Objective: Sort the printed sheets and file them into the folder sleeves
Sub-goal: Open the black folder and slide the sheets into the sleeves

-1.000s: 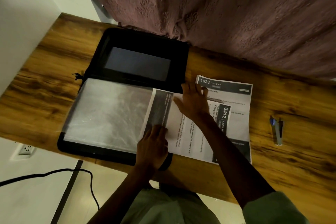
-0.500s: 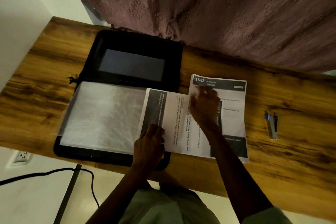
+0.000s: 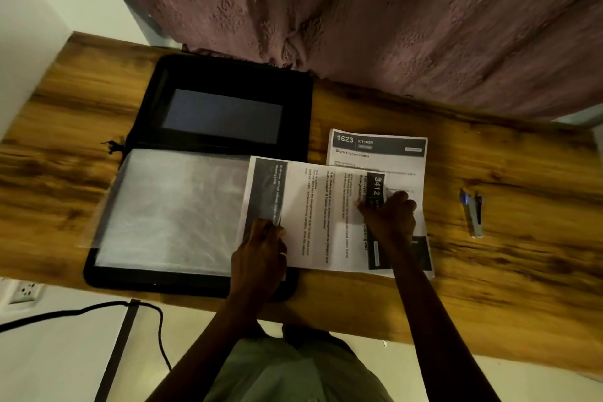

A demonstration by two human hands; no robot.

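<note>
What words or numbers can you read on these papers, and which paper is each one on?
"1623": dark header of the upright sheet
"KITCHEN": same header, beside the number
"Store kitchen cloths": just below that header
"3412": dark header of the sideways sheet
The body text on both sheets and the small header tags are too small or blurred to read.

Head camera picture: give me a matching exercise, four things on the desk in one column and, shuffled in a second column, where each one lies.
Things
1. sheet 3412
2. sheet 1623
3. black folder
4. blue and grey tool

Places
A. alone towards the right end of the desk
B. open at the desk's left
C. partly covered by another sheet
D. turned sideways, one end over the folder

Pairs: 1-D, 2-C, 3-B, 4-A
</note>
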